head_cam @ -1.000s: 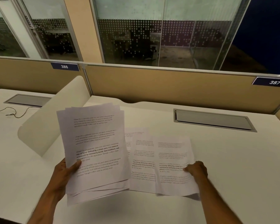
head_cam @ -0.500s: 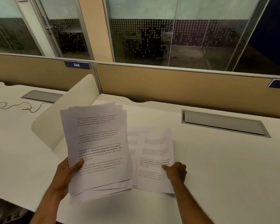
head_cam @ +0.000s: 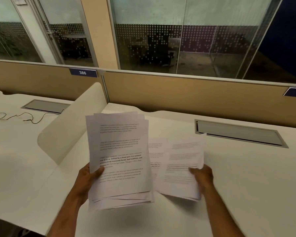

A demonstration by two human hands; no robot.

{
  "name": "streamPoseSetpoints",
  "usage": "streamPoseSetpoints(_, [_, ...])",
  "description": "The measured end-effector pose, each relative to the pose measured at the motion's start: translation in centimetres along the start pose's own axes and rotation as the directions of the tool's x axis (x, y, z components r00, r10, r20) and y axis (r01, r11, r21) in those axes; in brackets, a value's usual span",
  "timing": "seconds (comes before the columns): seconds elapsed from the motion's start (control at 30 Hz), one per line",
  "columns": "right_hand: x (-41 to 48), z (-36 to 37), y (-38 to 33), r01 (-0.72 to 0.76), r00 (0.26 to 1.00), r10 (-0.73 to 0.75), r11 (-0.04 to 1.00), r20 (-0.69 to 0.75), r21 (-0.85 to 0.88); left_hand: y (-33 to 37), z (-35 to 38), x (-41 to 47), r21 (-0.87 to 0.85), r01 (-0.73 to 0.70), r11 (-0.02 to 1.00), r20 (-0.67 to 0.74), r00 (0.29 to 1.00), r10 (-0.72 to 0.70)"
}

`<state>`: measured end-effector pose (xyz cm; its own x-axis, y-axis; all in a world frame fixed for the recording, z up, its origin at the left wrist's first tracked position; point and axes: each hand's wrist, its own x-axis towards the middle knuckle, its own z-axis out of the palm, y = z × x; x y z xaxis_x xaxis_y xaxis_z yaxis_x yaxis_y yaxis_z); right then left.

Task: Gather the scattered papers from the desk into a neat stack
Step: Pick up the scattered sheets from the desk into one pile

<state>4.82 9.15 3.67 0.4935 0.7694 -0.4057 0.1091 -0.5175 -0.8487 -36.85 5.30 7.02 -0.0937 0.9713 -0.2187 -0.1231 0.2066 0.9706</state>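
Observation:
My left hand (head_cam: pixel 88 179) grips a fanned bundle of printed white papers (head_cam: pixel 120 156), held tilted above the white desk (head_cam: pixel 246 177) with its thumb on the top sheet. To the right, my right hand (head_cam: pixel 202 176) pinches the right edge of a second, smaller set of printed sheets (head_cam: pixel 183 168), which is lifted and blurred. One more sheet (head_cam: pixel 156 154) lies flat on the desk between the two sets, partly covered by both.
A cream curved divider (head_cam: pixel 70 130) stands at the left of the desk. Grey cable hatches (head_cam: pixel 237 132) (head_cam: pixel 44 106) are set into both desks. A thin dark cable (head_cam: pixel 24 117) lies on the left desk. A tan partition (head_cam: pixel 178 93) runs behind.
My right hand slid the loose sheets leftward toward the bundle, then took hold of them and raised their right edge off the desk. The left hand's bundle stayed roughly in place.

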Motion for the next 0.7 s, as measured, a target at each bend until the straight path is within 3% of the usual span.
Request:
streamPoseSetpoints(0.13, [-1.3, -6.4, -5.8, 0.138, 0.966, -0.217, 0.893, 0.142, 0.428, 0.2, 1.2, 1.6, 0.001, -0.004, 1.0, 0.03, 1.0, 0.004])
streamPoseSetpoints(0.23, [-3.2, -8.7, -8.9, 0.093, 0.903, -0.321, 0.793, 0.284, 0.602, 0.5, 2.3, 2.7, -0.015, -0.005, 1.0, 0.057, 0.998, 0.006])
streamPoseSetpoints(0.43, [-6.3, -2.6, -9.2, 0.035, 0.856, -0.272, 0.879, 0.44, 0.475, 1.1, 5.7, 4.0, -0.027, -0.003, 1.0, 0.151, 0.988, 0.007])
streamPoseSetpoints(0.63, [-6.7, 3.1, -7.6, 0.064, 0.885, -0.208, 0.94, 0.417, 0.334, 2.2, 8.0, 3.6, -0.035, -0.025, 0.999, 0.217, 0.976, 0.032])
streamPoseSetpoints(0.7, [-6.7, 4.2, -7.3, 0.08, 0.881, -0.22, 0.942, 0.418, 0.327, 2.5, 8.2, 3.3, -0.079, 0.032, 0.996, 0.202, 0.979, -0.015])
